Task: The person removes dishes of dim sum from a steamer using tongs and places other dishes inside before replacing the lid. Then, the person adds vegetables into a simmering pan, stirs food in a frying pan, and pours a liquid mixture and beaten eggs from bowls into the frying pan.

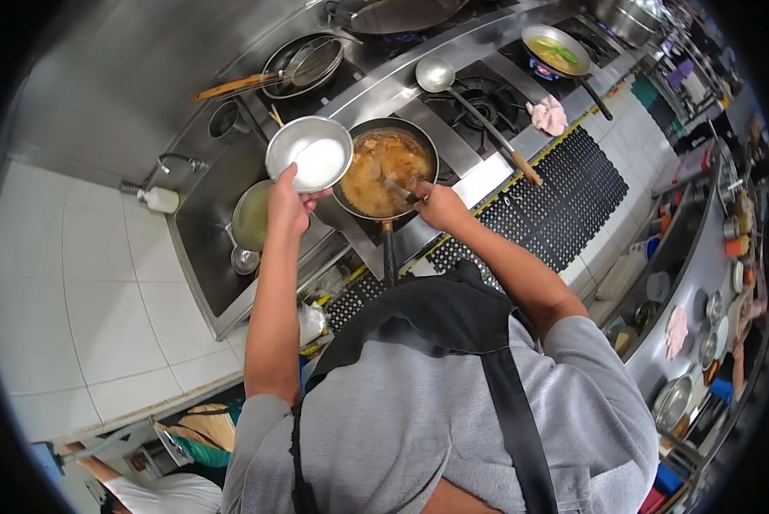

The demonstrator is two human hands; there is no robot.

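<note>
My left hand (292, 204) grips the rim of a metal bowl (288, 141), thumb over the edge. White stuff (320, 160) lies inside it; whether it is liquid or powder I cannot tell. Just right of the bowl, a frying pan (436, 152) on the stove holds a bubbling brown sauce (376, 167) with lumps in it. Over the pan's right rim, my right hand (440, 206) is closed around the handle of a utensil (399, 190). Its far end dips into the sauce, so its kind is hidden. The pan's dark handle (390, 257) points toward my body.
A long-handled ladle (436, 75) lies across the neighbouring burner (487, 103). Further right, another pan (556, 51) sits over a lit flame, near a pink cloth (548, 116). A strainer (311, 64) rests on a wok at the upper left. The sink (204, 248) is on the left.
</note>
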